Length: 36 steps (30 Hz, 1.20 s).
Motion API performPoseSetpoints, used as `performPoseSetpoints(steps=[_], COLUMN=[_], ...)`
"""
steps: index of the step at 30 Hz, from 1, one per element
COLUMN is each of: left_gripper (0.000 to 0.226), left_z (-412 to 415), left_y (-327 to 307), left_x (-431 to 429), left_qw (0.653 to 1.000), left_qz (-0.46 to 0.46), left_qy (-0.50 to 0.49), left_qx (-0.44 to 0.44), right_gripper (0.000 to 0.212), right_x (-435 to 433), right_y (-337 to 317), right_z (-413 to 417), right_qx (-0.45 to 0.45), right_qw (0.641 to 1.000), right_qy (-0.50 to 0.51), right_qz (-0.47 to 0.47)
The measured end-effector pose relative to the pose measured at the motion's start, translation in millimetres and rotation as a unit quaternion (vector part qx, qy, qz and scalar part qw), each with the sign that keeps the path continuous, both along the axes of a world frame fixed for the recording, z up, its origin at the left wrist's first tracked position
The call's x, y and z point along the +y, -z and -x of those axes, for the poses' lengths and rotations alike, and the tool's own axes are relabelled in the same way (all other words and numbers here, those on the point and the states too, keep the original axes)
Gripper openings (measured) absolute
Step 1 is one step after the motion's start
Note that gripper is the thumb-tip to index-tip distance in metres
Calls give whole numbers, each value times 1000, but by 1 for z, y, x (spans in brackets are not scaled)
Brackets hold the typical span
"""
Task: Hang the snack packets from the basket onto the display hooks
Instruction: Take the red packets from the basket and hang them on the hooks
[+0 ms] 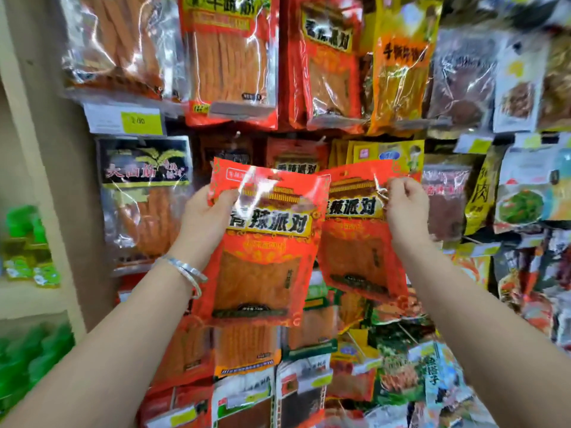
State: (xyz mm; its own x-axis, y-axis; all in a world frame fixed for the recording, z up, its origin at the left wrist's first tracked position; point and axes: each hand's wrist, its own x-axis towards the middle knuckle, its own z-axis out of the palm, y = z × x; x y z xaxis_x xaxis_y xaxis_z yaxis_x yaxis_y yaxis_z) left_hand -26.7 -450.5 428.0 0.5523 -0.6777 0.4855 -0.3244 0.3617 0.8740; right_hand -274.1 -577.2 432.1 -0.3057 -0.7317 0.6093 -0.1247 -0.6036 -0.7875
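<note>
Packed rows of hanging snack packets [234,57] filled the whole background in the head view, above and below. A yellow-green price label [140,121] sat at upper left, and green goods [24,239] lay on a side shelf at far left.

We noted both arms raised before this wall. The left hand [207,217], with a silver bracelet [185,271] on its wrist, gripped the left red packet [262,257] by its top left corner, thumb on the front face. The right hand [404,208] had its fingers [398,186] curled, pinching the top edge of the right red packet [355,242].

We saw the left red packet overlap the other's left edge. Both hung upright, held in the air before the middle row.
</note>
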Motion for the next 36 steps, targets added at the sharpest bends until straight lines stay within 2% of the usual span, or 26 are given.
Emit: performPoseSetpoints(steps=[3, 7, 10, 16, 22, 25, 26, 28, 30, 31, 34, 36], left_gripper=[20, 15, 13, 10, 8, 9, 9, 10, 11, 11, 8, 8], left_z=[-2, -3, -1, 4, 11, 18, 20, 26, 31, 34, 45, 53], left_y=[-7, -13, -15, -15, -18, -19, -19, -18, -17, -17, -19, -21], left_x=[-21, -39, -48, -63, -72, -78, -80, -83, -88, -91, -100, -107], left_qw=[1000, 1000, 1000, 998, 998, 997, 997, 997, 997, 997, 996, 996], left_qz=[6, 0, 12, 18, 24, 24, 25, 28, 29, 29, 30, 33], left_qy=[7, 13, 16, 24, -21, -20, -14, -6, -3, -1, 7, 15], left_qx=[-16, 2, 15, 52, 54, 69, 75, 76, 72, 73, 78, 77], right_gripper=[21, 25, 14, 24, 13, 33, 32, 13, 41, 43, 21, 37], right_x=[-23, -46, -60, -87, -106, -114, -115, -117, -116, -116, -110, -106], right_y=[-17, -33, -43, -56, -41, -28, -25, -18, -11, -9, -7, -10], right_z=[-10, -25, -36, -49, -52, -48, -47, -44, -39, -37, -34, -33], right_qx=[-16, -68, -104, -173, -115, -42, -26, 0, 34, 32, -11, -3], right_qw=[1000, 992, 983, 963, 966, 982, 986, 987, 990, 990, 972, 953], right_qy=[-22, -94, -135, -190, -195, -160, -149, -153, -133, -133, -234, -298], right_qz=[-5, -39, -61, -82, -125, -89, -68, -52, -38, -26, -18, -49])
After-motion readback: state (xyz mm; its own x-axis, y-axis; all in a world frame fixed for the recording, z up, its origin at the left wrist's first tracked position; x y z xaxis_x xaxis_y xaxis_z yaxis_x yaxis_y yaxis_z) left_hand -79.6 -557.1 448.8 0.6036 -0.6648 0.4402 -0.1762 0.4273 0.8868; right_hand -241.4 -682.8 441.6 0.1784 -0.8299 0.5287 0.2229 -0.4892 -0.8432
